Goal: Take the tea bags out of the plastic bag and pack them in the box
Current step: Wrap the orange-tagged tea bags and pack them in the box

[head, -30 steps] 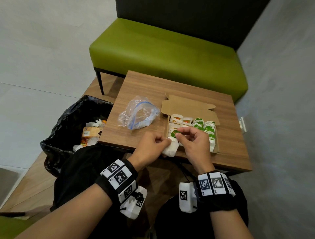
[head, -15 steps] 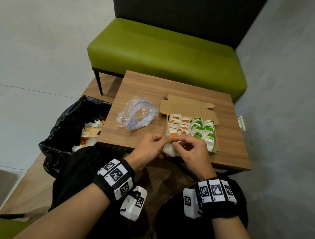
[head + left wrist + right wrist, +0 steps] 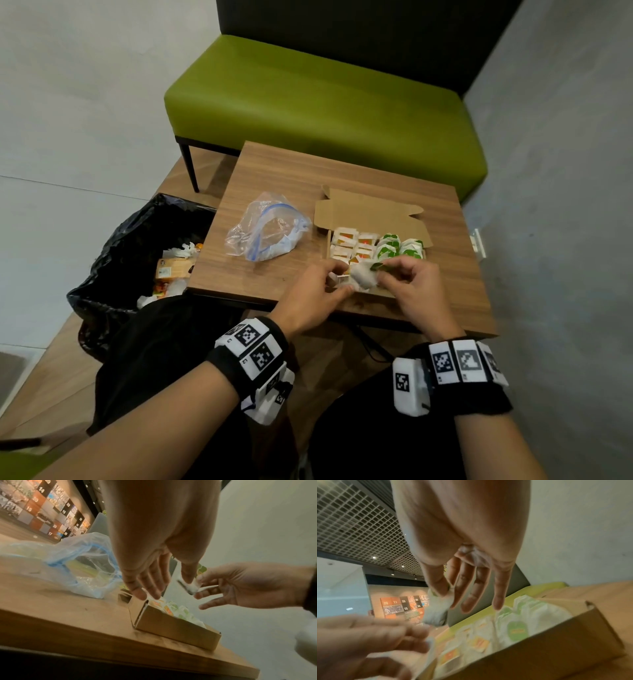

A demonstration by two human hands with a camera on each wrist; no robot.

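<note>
We see the right hand (image 3: 416,291) pinching a white tea bag (image 3: 363,279) by its green-tagged end over the near edge of the cardboard box (image 3: 368,214). The left hand (image 3: 313,296) pinches the same bag's other side. Orange- and green-labelled tea bags (image 3: 375,245) fill the box. The clear plastic bag (image 3: 265,231) lies just left on the wooden table (image 3: 445,274).

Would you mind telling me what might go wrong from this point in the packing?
The tea bag is only pinched between the right hand and left hand above the box; a loose grip may drop it. The box sits near the table edge, so pressing could nudge it off.
</note>
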